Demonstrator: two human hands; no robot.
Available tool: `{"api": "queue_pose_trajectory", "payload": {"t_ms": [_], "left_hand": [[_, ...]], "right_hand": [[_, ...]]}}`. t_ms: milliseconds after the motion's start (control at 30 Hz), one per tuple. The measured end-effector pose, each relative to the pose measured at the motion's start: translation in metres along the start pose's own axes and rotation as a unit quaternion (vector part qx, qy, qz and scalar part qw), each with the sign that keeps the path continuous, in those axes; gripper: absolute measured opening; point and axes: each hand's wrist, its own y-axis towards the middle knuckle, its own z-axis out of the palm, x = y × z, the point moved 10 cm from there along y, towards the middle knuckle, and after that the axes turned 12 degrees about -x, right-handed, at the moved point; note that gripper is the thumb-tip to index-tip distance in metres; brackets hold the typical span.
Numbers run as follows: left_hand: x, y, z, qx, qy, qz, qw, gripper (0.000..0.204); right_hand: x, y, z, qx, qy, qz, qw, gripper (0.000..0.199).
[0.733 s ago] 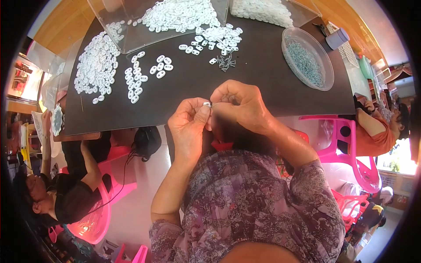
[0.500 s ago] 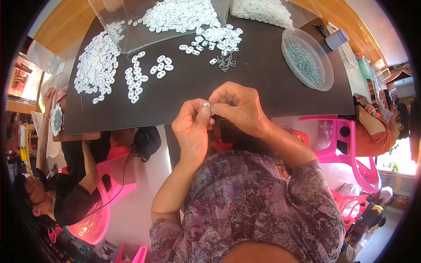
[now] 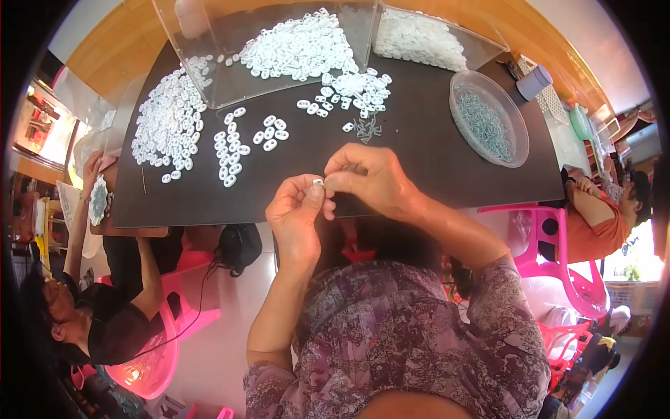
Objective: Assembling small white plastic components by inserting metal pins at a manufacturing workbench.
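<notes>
Between the thumb and fingers of my left hand [image 3: 296, 220] is a small white plastic piece [image 3: 318, 181], just above the table's near edge. My right hand [image 3: 382, 183] meets it from the right with thumb and fingertips pinched together. Whatever those fingertips hold is too small and covered to make out. Beyond my hands lie a little heap of dark screws [image 3: 368, 128] and a pile of small white pieces [image 3: 359, 91]. Larger white oval pieces with two holes sit in a column [image 3: 229, 152] and a small cluster [image 3: 271, 133] to the left.
A big heap of white ovals [image 3: 166, 129] covers the table's left side. Behind stand a tipped clear bin [image 3: 227, 91] and another clear box of white parts [image 3: 419, 42]. A round clear tray [image 3: 523, 143] holds many screws. People sit left and right; pink chairs [image 3: 558, 237] flank the table.
The head view has shifted, so the table's things appear slightly lower and mostly further right. My hands remain together at the white piece, with the right fingers bent closer around its edge.
</notes>
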Motion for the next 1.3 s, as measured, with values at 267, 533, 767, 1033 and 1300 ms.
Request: {"api": "queue_pose_trajectory", "payload": {"t_ms": [267, 533, 767, 1033, 1300], "left_hand": [[-0.001, 0.008, -0.003, -0.014, -0.011, -0.029, 0.999, 0.007], [0.0, 0.01, -0.006, -0.013, -0.022, -0.027, 0.999, 0.008], [0.0, 0.011, -0.006, -0.008, -0.029, -0.019, 0.999, 0.008], [-0.001, 0.01, -0.007, -0.012, -0.025, -0.017, 0.999, 0.009], [-0.003, 0.006, -0.003, -0.036, -0.03, -0.006, 0.999, 0.01]], "right_hand": [[0.012, 0.09, -0.015, -0.12, -0.337, -0.279, 0.891, 0.011], [-0.003, 0.104, 0.03, -0.092, -0.486, -0.313, 0.811, 0.014], [-0.003, 0.095, 0.036, -0.086, -0.492, -0.401, 0.768, 0.005], [-0.015, 0.081, -0.006, -0.033, -0.093, -0.028, 0.995, 0.019], [-0.02, 0.019, -0.006, 0.055, 0.061, 0.1, 0.992, 0.018]]}}
